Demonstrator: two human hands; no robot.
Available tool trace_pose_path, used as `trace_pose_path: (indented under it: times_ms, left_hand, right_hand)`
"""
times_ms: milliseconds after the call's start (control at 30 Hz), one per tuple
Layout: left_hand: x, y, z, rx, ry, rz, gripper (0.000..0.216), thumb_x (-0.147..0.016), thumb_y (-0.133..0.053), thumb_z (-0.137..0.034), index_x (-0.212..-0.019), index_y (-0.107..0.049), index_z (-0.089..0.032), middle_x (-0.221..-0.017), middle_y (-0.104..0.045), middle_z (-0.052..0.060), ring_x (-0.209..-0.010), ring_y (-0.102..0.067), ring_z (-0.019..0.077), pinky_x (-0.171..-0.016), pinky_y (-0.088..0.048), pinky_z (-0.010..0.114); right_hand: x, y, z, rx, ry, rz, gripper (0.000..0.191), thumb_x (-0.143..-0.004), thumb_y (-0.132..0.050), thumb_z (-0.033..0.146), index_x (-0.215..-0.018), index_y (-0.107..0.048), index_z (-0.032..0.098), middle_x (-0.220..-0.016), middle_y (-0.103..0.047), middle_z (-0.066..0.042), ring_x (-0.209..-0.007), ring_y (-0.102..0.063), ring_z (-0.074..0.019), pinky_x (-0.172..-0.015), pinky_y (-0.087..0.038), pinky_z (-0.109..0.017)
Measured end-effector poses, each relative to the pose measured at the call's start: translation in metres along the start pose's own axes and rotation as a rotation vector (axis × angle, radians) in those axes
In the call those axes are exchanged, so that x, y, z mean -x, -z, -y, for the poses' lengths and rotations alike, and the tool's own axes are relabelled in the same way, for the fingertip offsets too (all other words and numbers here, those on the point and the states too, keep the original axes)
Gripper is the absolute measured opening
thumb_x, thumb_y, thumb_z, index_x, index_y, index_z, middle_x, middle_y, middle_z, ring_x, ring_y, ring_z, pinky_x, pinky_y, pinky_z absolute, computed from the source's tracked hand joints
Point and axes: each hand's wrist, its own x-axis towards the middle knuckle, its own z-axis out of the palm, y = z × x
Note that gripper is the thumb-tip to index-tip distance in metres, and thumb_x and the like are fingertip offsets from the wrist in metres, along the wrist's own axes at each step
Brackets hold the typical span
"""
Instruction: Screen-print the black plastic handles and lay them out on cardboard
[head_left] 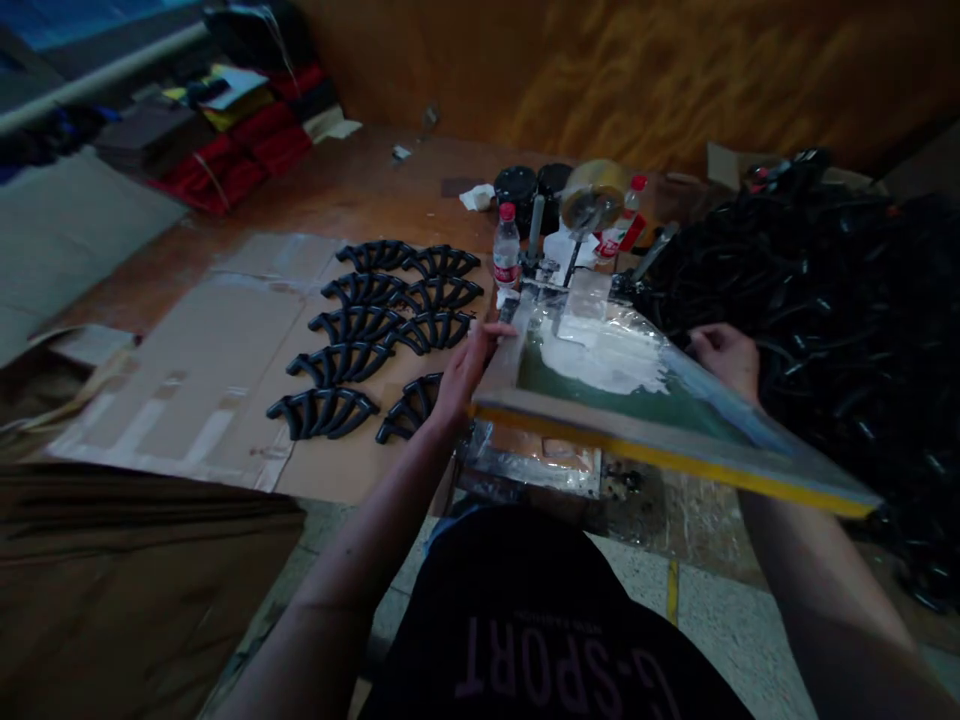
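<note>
A screen-printing frame (675,450) tilts up in front of me, with white ink (600,355) spread on its green mesh. My left hand (471,365) is at the frame's left edge, fingers stretched out and apart; whether it touches the frame is unclear. Beyond the frame's right side, my right hand (726,358) has its fingers curled together by a large heap of black curved plastic pieces (840,290). What those fingertips hold is hidden against the dark heap. Under the frame shows a flat base wrapped in shiny tape (525,470).
Fanned groups of black curved pieces (330,410) lie in rows on a cardboard sheet (187,370) at left. Behind the frame stand a red-capped bottle (507,245), a tape roll (595,195) and dark jars (516,187). Red bundles (247,150) sit far left.
</note>
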Motion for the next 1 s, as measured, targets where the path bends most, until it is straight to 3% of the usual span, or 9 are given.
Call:
trace_pose_path:
  times_ms: [133, 267, 333, 467, 567, 667, 767, 900, 1000]
  left_hand:
    - [-0.025, -0.019, -0.019, 0.011, -0.096, -0.035, 0.058, -0.096, -0.031, -0.063, -0.115, -0.060, -0.016, -0.086, -0.065, 0.004, -0.079, -0.066, 0.0159, -0.062, -0.052, 0.024]
    - [-0.016, -0.022, -0.011, -0.034, -0.062, -0.117, 0.053, -0.098, -0.031, -0.057, -0.123, -0.054, -0.016, -0.091, -0.067, 0.005, -0.083, -0.068, 0.0163, -0.062, -0.053, 0.023]
    - [0.005, -0.021, 0.006, -0.037, 0.050, -0.086, 0.052, -0.097, -0.035, -0.057, -0.120, -0.055, -0.015, -0.093, -0.069, 0.007, -0.081, -0.068, 0.0166, -0.059, -0.052, 0.022]
    - [0.060, -0.020, 0.053, -0.028, 0.504, 0.163, 0.050, -0.090, -0.050, -0.058, -0.107, -0.062, -0.013, -0.100, -0.071, 0.014, -0.077, -0.068, 0.0203, -0.049, -0.050, 0.024]
    - [0.086, -0.014, 0.078, 0.097, 0.563, 0.020, 0.046, -0.092, -0.046, -0.058, -0.103, -0.061, -0.016, -0.108, -0.069, 0.014, -0.088, -0.069, 0.0231, -0.055, -0.054, 0.027]
    - [0.095, 0.020, 0.092, 0.130, 0.495, -0.312, 0.040, -0.092, -0.046, -0.056, -0.093, -0.055, -0.017, -0.098, -0.068, 0.011, -0.082, -0.069, 0.0210, -0.057, -0.055, 0.028]
    - [0.105, 0.079, 0.108, 0.011, 0.495, -0.555, 0.037, -0.092, -0.046, -0.053, -0.097, -0.052, -0.017, -0.097, -0.068, 0.010, -0.068, -0.068, 0.0167, -0.052, -0.052, 0.026]
    - [0.125, 0.147, 0.143, -0.286, 0.676, -0.685, 0.047, -0.097, -0.030, -0.056, -0.107, -0.053, -0.016, -0.087, -0.070, 0.010, -0.059, -0.067, 0.0151, -0.052, -0.052, 0.025]
    - [0.129, 0.170, 0.166, -0.370, 0.791, -0.636, 0.053, -0.098, -0.027, -0.055, -0.098, -0.060, -0.013, -0.069, -0.068, 0.010, -0.054, -0.066, 0.0187, -0.049, -0.050, 0.027]
  right_hand:
    - [0.064, -0.047, -0.004, 0.020, 0.131, 0.253, 0.020, -0.090, -0.059, 0.035, -0.089, -0.071, 0.019, -0.084, -0.070, -0.005, -0.080, -0.061, -0.0160, -0.074, -0.051, -0.025]
    - [0.111, -0.097, 0.024, 0.271, 0.382, 0.466, 0.016, -0.086, -0.066, 0.030, -0.093, -0.068, 0.015, -0.104, -0.068, -0.014, -0.104, -0.060, -0.0266, -0.093, -0.046, -0.038]
    - [0.116, -0.104, 0.034, 0.369, 0.350, 0.525, 0.014, -0.092, -0.056, 0.026, -0.092, -0.065, 0.014, -0.101, -0.068, -0.015, -0.099, -0.061, -0.0259, -0.088, -0.046, -0.036]
    - [0.118, -0.101, 0.062, 0.321, 0.285, 0.529, 0.017, -0.097, -0.046, 0.026, -0.094, -0.059, 0.017, -0.092, -0.067, -0.012, -0.087, -0.062, -0.0237, -0.076, -0.046, -0.033]
    - [0.137, -0.113, 0.105, 0.217, 0.500, 0.503, 0.015, -0.097, -0.046, 0.026, -0.092, -0.058, 0.018, -0.091, -0.066, -0.012, -0.093, -0.059, -0.0261, -0.081, -0.045, -0.035]
    - [0.156, -0.142, 0.155, 0.094, 0.776, 0.605, 0.019, -0.099, -0.044, 0.025, -0.092, -0.060, 0.018, -0.093, -0.066, -0.011, -0.096, -0.058, -0.0254, -0.088, -0.045, -0.037]
    - [0.153, -0.181, 0.192, 0.016, 0.889, 0.733, 0.022, -0.100, -0.043, 0.027, -0.102, -0.064, 0.018, -0.100, -0.067, -0.009, -0.101, -0.058, -0.0221, -0.094, -0.043, -0.034]
    - [0.131, -0.242, 0.220, 0.189, 0.678, 0.823, 0.026, -0.099, -0.047, 0.033, -0.112, -0.065, 0.020, -0.109, -0.068, -0.011, -0.104, -0.062, -0.0210, -0.089, -0.046, -0.031]
    - [0.128, -0.281, 0.235, 0.312, 0.521, 0.894, 0.035, -0.096, -0.051, 0.044, -0.115, -0.065, 0.019, -0.112, -0.070, -0.012, -0.106, -0.064, -0.0226, -0.088, -0.047, -0.031]
